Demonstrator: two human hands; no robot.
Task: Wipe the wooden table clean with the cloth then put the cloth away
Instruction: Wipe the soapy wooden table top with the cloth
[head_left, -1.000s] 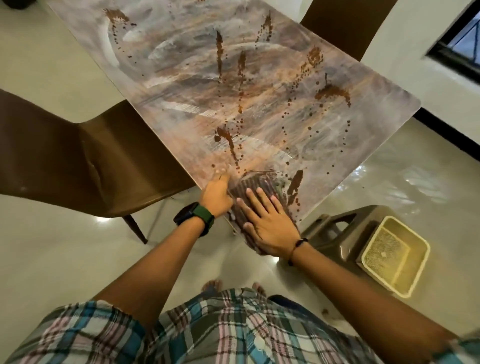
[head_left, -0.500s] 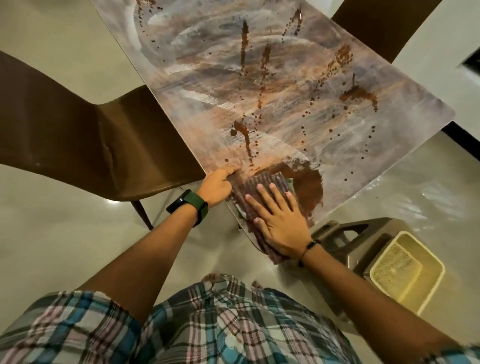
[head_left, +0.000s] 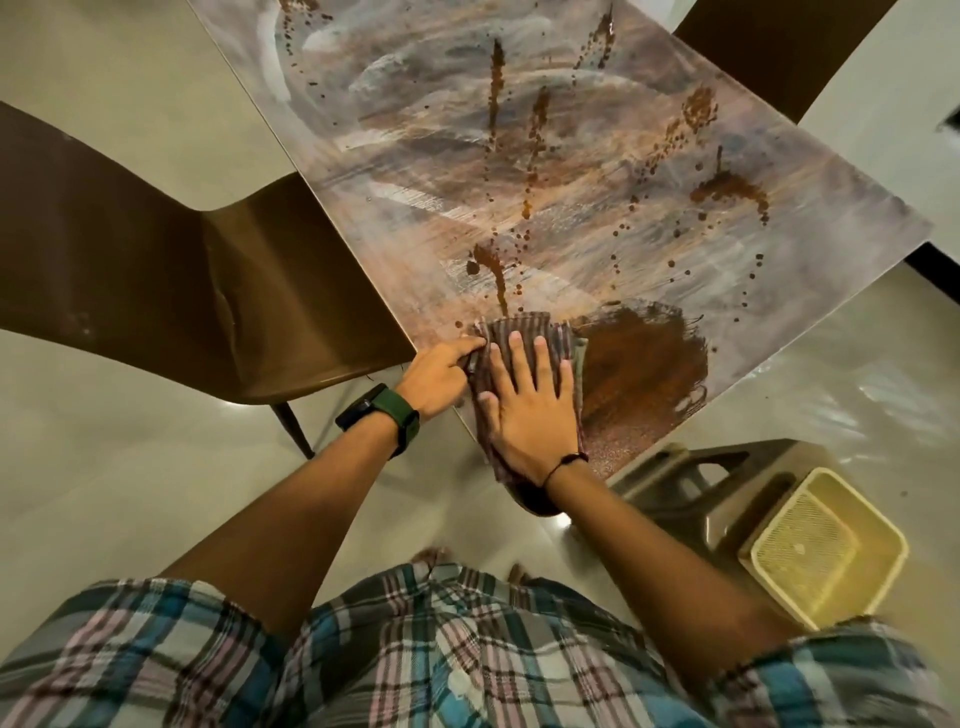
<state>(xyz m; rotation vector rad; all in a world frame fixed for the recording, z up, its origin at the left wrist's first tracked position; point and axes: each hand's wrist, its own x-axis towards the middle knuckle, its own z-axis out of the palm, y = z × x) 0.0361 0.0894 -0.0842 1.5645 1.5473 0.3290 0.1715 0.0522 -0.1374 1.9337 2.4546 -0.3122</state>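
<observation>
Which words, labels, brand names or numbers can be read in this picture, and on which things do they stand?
None can be read.
The watch on the left wrist shows no readable face.
The table, cloth, chair, yellow basket and checked shirt carry no visible text.

I'm standing in what is looking like a home dining area: a wooden table (head_left: 597, 156) with brown chairs (head_left: 171, 291) pulled up on two sides, glossy floor tiles (head_left: 104, 493), a plastic stool (head_left: 691, 483) holding a yellow basket (head_left: 826, 551).
</observation>
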